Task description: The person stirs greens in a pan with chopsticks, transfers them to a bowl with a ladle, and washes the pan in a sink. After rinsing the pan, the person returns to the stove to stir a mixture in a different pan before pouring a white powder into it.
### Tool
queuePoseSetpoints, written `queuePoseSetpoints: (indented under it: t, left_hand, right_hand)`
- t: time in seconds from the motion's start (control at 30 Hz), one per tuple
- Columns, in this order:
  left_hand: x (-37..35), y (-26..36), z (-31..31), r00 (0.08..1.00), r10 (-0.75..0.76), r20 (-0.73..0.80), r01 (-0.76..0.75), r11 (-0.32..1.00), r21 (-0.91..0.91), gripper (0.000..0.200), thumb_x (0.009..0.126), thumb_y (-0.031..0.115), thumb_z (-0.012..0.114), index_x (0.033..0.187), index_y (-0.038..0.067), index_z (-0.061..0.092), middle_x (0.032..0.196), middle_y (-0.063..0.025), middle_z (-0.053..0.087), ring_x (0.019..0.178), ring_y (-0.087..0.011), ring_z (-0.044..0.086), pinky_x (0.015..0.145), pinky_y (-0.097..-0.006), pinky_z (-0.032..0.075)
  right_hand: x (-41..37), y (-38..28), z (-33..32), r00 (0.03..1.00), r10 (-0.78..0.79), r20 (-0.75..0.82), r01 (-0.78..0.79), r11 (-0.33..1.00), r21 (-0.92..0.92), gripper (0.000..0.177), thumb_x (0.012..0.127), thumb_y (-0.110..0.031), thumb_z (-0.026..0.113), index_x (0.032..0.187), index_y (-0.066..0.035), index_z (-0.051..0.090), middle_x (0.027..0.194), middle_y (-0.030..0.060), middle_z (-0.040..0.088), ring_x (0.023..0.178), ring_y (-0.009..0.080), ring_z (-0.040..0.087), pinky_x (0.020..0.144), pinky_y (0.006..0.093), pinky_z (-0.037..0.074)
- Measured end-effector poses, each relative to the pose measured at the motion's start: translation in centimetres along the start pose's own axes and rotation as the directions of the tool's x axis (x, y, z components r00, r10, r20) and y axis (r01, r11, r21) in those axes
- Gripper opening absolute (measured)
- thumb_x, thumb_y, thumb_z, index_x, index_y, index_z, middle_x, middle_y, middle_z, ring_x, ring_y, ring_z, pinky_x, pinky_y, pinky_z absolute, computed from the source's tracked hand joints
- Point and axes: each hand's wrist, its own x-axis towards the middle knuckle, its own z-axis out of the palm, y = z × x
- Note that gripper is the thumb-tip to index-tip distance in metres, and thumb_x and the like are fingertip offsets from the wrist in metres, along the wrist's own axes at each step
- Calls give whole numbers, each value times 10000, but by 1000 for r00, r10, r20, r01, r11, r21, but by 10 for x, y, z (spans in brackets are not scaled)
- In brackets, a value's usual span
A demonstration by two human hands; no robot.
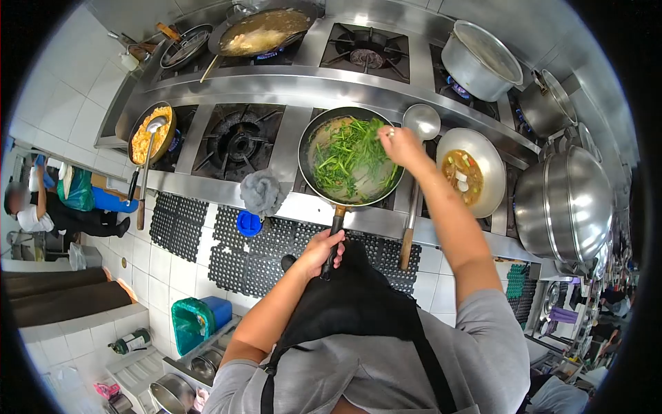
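The left hand [322, 254] is wrapped around the black handle [336, 231] of a round, dark-walled frying pan [307, 145] on the front burners, holding chopped leafy greens [341, 155]. The right hand [401, 146] is above its right side, fingers bunched; whether they pinch greens, I cannot tell. Rightward, a pale metal wok [493, 165] contains brown broth [455, 169] with pale and green pieces. Leftward, a small dark pan [169, 141] holds orange-yellow food [143, 143] and a steel ladle [157, 124]. Behind, a wide dark wok [219, 41] holds brownish liquid [269, 27].

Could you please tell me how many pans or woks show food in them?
4: the greens pan, held by the left hand; the orange-food pan, front left; the stew pan, front right; the wok, back left. Deep pots may hide more.
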Motion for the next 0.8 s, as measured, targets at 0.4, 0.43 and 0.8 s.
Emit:
queuePoseSetpoints:
  t: [0.4,0.43,0.8]
  left_hand:
    - [1,1,3,1000,5,8,-5,1000,-14,246,964,306,561,920,78,479,646,-28,509,476,-143,485,430,-288,419]
    - [2,2,2,1000,8,9,-8,1000,-16,246,964,306,561,920,78,479,646,-28,509,476,-143,485,430,-288,419]
    - [2,9,-13,992,-41,120,33,997,65,309,971,369,543,953,68,479,691,-49,538,559,-180,556,487,-331,484]
  right_hand:
    - [4,-14,26,983,-104,-148,99,994,-44,219,942,-208,476,906,-71,644,809,255,623,729,458,591,646,498,492]
    - [14,-15,32,982,-47,-183,46,999,-13,218,937,-208,482,932,-73,653,838,248,630,757,447,600,666,485,500]
    - [-30,-62,8,952,96,292,-253,783,569,211,954,-149,512,948,4,658,804,86,684,659,130,656,593,256,538]
